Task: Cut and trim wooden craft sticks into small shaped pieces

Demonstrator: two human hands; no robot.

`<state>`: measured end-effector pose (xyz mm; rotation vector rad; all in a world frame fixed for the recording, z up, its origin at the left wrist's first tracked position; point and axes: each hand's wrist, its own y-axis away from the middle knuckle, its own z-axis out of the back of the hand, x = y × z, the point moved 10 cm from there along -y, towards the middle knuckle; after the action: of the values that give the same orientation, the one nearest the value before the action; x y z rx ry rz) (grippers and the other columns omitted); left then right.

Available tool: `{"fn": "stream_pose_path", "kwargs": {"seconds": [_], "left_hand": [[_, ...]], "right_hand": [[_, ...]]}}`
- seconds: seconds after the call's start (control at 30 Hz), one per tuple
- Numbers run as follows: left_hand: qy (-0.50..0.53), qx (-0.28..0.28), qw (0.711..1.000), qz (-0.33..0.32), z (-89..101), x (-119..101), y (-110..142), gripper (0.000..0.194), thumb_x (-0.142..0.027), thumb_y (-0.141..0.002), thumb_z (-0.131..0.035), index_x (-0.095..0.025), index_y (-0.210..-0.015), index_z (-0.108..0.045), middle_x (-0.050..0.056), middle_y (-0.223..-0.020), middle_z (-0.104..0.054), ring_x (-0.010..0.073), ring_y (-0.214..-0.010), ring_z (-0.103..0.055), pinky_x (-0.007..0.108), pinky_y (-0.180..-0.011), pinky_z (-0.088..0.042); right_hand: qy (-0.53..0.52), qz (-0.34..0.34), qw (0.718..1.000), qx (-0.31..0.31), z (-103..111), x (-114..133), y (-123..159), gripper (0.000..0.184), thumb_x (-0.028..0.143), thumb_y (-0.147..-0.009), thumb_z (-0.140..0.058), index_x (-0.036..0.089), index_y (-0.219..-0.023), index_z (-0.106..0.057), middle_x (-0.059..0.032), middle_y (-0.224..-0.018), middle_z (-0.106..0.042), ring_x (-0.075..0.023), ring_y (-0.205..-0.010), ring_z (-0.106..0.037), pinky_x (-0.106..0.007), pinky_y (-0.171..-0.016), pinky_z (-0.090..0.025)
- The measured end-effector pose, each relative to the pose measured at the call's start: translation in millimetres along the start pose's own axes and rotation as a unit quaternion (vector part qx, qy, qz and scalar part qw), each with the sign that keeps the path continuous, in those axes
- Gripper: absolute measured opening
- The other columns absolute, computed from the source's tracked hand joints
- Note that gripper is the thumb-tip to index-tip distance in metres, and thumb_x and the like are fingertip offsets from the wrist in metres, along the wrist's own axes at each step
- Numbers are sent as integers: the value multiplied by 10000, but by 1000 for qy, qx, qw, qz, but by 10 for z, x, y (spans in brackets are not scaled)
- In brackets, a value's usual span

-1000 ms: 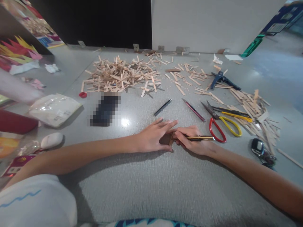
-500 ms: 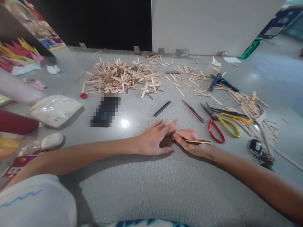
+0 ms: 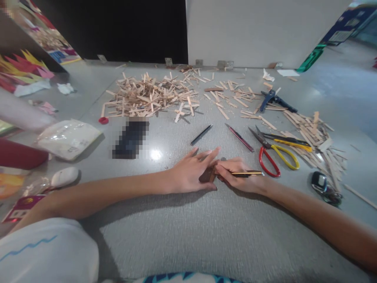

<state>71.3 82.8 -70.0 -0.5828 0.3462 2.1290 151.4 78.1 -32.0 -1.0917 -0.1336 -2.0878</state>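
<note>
My left hand (image 3: 190,173) lies over a small brown piece (image 3: 205,175), apparently wooden, and holds it on the grey table between thumb and fingers. Its other fingers are spread. Closed on a yellow-and-black pencil (image 3: 247,173), my right hand (image 3: 240,177) is against the right edge of the brown piece. The pencil's tip is hidden by my fingers. Beyond my hands lie a dark pen (image 3: 202,135) and a dark red pen (image 3: 240,138). Shears (image 3: 268,151) with one red and one yellow handle rest to the right of my right hand.
A heap of wooden sticks (image 3: 150,96) covers the back left, with more sticks (image 3: 309,133) at right. Also around are dark blue pliers (image 3: 277,101), a black cutter (image 3: 287,141), keys (image 3: 331,196), a blurred phone (image 3: 131,137), a plastic packet (image 3: 70,139) and another person's arm (image 3: 23,112).
The pencil's rear end has tipped slightly toward the far side. Both hands stay at the brown piece with nearly the same grip. The view has shifted a little.
</note>
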Motion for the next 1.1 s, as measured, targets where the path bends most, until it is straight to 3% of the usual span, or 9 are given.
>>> {"fn": "stream_pose_path", "kwargs": {"seconds": [0.23, 0.5, 0.9, 1.1], "left_hand": [[19, 0, 1000, 12, -13, 30, -1, 1200, -669, -915, -777, -238, -1747, -28, 199, -1719, -413, 351, -1619, -358, 613, -1344, -140], [16, 3, 1000, 15, -8, 29, -11, 1179, -669, -912, -781, -203, -1745, -89, 206, -1717, -414, 357, -1619, -353, 604, -1345, -137], [17, -19, 1000, -8, -29, 45, -6, 1201, -689, -961, -709, -263, -1736, 104, 187, -1720, -415, 349, -1603, -389, 620, -1340, -129], [9, -10, 1000, 5, -14, 34, -24, 1239, -664, -932, -763, -231, -1736, 74, 195, -1713, -425, 341, -1599, -400, 600, -1340, -155]], "right_hand": [[-7, -45, 999, -15, -1, -103, 38, 405, 274, -1115, -396, 213, -754, -571, 39, -620, -599, -95, -485, -521, -248, -539, -406], [-11, -50, 999, 0, -20, -104, 17, 398, 269, -1103, -414, 222, -730, -545, 41, -625, -598, -98, -499, -523, -247, -559, -409], [2, -4, 1000, 0, -28, -29, -10, 434, 293, -1129, -381, 236, -714, -494, 47, -624, -546, -109, -528, -485, -263, -564, -386], [13, 28, 999, 13, -42, 18, -20, 462, 331, -1148, -365, 242, -713, -493, 41, -627, -528, -125, -543, -458, -285, -574, -380]]}}
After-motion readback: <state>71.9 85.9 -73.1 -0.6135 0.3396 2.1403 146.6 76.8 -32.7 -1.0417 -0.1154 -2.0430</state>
